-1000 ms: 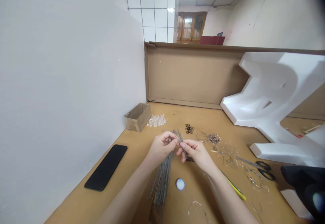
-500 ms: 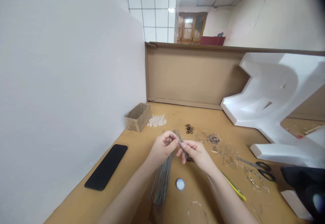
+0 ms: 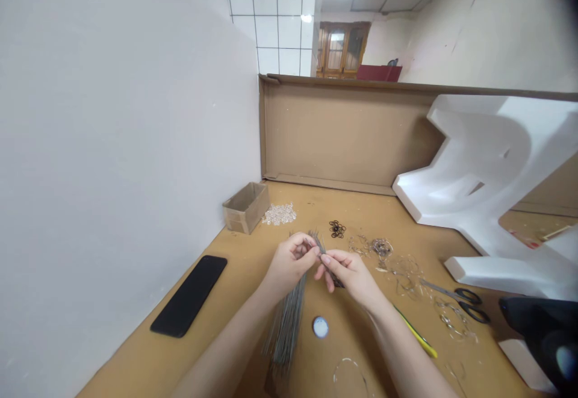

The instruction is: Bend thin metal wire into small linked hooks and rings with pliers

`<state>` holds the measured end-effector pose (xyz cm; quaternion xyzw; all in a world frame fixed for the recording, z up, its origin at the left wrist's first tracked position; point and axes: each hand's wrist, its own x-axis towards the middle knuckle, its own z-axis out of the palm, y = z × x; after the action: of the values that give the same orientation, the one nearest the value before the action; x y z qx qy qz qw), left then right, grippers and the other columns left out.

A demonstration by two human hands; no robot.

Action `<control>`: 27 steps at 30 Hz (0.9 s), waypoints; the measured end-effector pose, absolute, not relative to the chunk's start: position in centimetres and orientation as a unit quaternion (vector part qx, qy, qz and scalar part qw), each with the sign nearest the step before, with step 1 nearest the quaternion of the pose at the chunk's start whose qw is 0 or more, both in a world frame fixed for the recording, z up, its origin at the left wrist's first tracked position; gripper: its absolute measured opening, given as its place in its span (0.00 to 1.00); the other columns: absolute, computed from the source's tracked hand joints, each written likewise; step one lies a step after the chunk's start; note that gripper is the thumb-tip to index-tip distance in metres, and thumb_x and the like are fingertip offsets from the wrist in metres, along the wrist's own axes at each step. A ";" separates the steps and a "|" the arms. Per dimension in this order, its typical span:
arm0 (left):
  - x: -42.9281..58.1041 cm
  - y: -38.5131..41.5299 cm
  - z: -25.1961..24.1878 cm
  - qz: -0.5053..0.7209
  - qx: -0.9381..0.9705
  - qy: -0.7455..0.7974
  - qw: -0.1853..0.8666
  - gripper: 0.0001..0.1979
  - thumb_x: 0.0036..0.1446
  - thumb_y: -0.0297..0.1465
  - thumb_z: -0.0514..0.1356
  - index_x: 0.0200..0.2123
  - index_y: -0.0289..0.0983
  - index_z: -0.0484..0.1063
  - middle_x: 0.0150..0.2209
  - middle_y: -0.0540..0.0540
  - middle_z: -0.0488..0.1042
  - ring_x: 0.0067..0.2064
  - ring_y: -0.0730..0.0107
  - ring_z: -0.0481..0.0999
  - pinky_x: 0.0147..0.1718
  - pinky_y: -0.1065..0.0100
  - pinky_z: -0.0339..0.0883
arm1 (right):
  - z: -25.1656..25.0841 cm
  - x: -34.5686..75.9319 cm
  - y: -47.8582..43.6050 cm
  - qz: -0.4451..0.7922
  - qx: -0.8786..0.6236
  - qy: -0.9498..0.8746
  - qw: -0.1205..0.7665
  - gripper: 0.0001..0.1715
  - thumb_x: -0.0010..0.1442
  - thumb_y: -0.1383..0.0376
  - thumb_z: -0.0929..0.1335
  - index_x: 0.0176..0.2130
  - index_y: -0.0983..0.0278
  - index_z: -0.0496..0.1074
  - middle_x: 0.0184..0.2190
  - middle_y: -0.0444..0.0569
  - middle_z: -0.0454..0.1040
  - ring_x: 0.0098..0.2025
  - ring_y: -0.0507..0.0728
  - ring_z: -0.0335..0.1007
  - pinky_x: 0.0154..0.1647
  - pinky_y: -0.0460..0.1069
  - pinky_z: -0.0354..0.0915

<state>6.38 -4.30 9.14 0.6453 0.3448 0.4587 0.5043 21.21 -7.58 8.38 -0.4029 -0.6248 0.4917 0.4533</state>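
**Q:** What do I have in the right hand?

**A:** From my remote post, I see the right hand (image 3: 347, 267) gripping a slim bunch of thin grey metal wires (image 3: 321, 246) between thumb and fingers, over the middle of a brown desk (image 3: 228, 301).

**Q:** And the left?

**A:** The left hand (image 3: 291, 261) meets it at the bunch, thumb and fingers curled toward one another. I cannot tell whether they close on a wire.

**Q:** What lies around my hands?

**A:** A thicker bundle of long, straight grey wires (image 3: 288, 326) runs from beneath the left hand toward the near side. Right of it sits a small round white disc with a blue rim (image 3: 320, 327). On the far side, a small open brown cardboard box (image 3: 235, 220) stands beside a pile of clear, shiny little pieces (image 3: 279, 214), with a cluster of small black rings (image 3: 336, 229) to their right.

**Q:** Farther right?

**A:** I count tangled loops of thin wire (image 3: 382, 246), black-handled metal scissors (image 3: 451, 293) and a yellow-handled tool (image 3: 423, 342), partly hidden by the right forearm. A flat black rectangular slab (image 3: 189, 297) lies at left.
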 end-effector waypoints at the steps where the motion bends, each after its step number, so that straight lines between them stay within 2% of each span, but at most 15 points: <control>1: 6.4 -4.3 9.1 0.457 0.645 0.347 0.505 0.07 0.50 0.33 0.57 0.27 0.35 0.65 0.24 0.52 0.66 0.27 0.75 0.69 0.27 0.73 0.60 | 8.4 21.2 -7.6 0.492 -0.403 -0.625 0.453 0.22 0.58 0.53 0.62 0.26 0.66 0.72 0.14 0.41 0.67 0.15 0.47 0.58 0.22 0.45 0.55; 9: 6.5 -4.5 9.2 0.461 0.632 0.363 0.507 0.07 0.49 0.33 0.58 0.27 0.35 0.65 0.21 0.53 0.65 0.23 0.77 0.66 0.24 0.74 0.58 | 8.1 21.0 -7.6 0.496 -0.403 -0.613 0.465 0.21 0.58 0.53 0.62 0.27 0.66 0.72 0.20 0.44 0.72 0.15 0.46 0.57 0.22 0.44 0.56; 18: 6.2 -4.6 9.6 0.463 0.639 0.353 0.503 0.07 0.49 0.34 0.58 0.26 0.35 0.67 0.22 0.52 0.68 0.23 0.78 0.64 0.24 0.75 0.58 | 8.0 21.0 -7.6 0.492 -0.407 -0.608 0.472 0.19 0.58 0.54 0.63 0.29 0.65 0.72 0.22 0.44 0.73 0.15 0.46 0.58 0.21 0.44 0.56; 27: 6.6 -4.8 9.5 0.464 0.621 0.373 0.509 0.07 0.48 0.33 0.58 0.26 0.35 0.63 0.20 0.53 0.66 0.19 0.81 0.60 0.18 0.77 0.55 | 8.2 20.8 -7.8 0.474 -0.418 -0.619 0.466 0.21 0.59 0.53 0.62 0.27 0.66 0.73 0.17 0.42 0.70 0.15 0.46 0.56 0.22 0.44 0.54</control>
<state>6.61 -4.76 9.46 0.6209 0.3735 0.4642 0.5094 20.83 -7.78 8.18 -0.4180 -0.6191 0.4738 0.4664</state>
